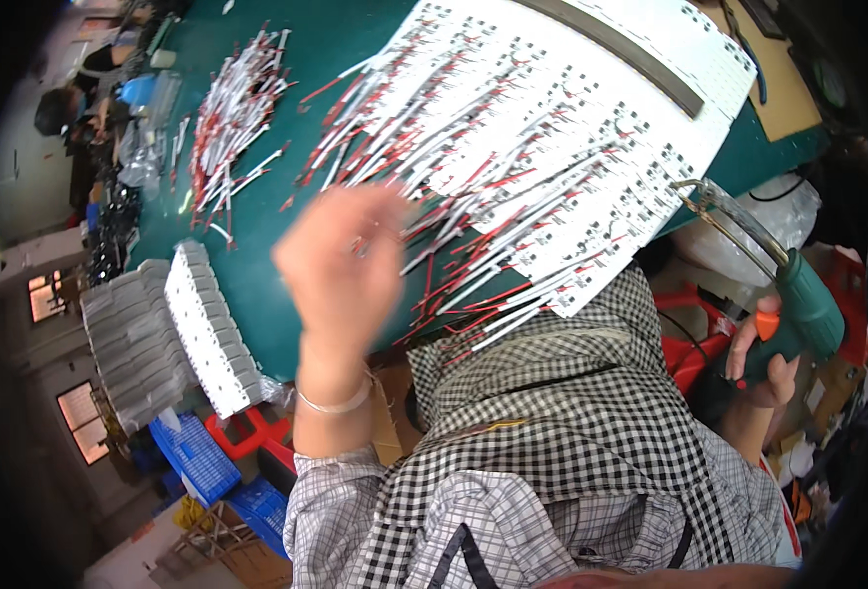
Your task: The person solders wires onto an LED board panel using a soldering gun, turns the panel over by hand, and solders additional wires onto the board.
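Our right hand [776, 383] grips a green soldering gun [813, 304], its tip near the white panel [684, 54]. Our left hand [344, 263], blurred, is beside the panel's red and white wires [552, 201]; we cannot tell its grip. Beyond, a wire pile [241, 123] lies on the tabletop [257, 280].

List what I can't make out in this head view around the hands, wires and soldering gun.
Head view: the left hand is motion-blurred; whether its fingertips hold anything cannot be told.
Head view: the right hand's palm is hidden by the green soldering gun.
Head view: the white circuit-board panel is cut off by the top edge; its joints are too small to judge.
Head view: in the loose wire pile, overlapping wires hide one another.
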A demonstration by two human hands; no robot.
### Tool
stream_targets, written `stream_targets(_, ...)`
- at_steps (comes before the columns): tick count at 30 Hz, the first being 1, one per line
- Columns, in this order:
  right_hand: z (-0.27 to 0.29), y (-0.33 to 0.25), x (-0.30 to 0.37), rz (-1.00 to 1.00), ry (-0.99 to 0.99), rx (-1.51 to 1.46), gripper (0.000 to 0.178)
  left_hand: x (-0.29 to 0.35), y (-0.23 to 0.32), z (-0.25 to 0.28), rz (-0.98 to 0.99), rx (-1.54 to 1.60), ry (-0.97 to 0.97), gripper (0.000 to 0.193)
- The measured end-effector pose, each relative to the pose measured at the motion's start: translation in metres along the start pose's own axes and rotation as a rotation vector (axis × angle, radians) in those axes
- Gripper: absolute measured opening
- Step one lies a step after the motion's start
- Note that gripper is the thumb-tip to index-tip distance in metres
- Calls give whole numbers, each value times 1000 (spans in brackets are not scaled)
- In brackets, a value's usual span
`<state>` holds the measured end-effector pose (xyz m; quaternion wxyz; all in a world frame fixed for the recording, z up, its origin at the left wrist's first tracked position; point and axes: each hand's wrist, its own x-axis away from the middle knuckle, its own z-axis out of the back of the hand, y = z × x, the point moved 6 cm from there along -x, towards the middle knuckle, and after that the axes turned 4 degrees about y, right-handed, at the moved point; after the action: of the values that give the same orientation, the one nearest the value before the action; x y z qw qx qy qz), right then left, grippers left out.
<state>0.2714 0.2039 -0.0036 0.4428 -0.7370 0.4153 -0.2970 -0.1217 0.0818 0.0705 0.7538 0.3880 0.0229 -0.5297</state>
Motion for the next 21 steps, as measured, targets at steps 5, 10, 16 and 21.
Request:
stream_targets(5,-4,4,-11,17,-70,10,70,-29,-151,56,240,-402,140,14)
stream_targets(10,-11,-1,-7,14,-45,12,69,-41,-209,44,254,-414,-118,17)
stream_targets(16,-13,-2,-5,-21,-14,-12,68,-53,-126,24,161,4,106,4)
stream_targets(21,-18,-4,-6,-22,-26,-32,66,-49,-15,-11,-120,38,-7,6)
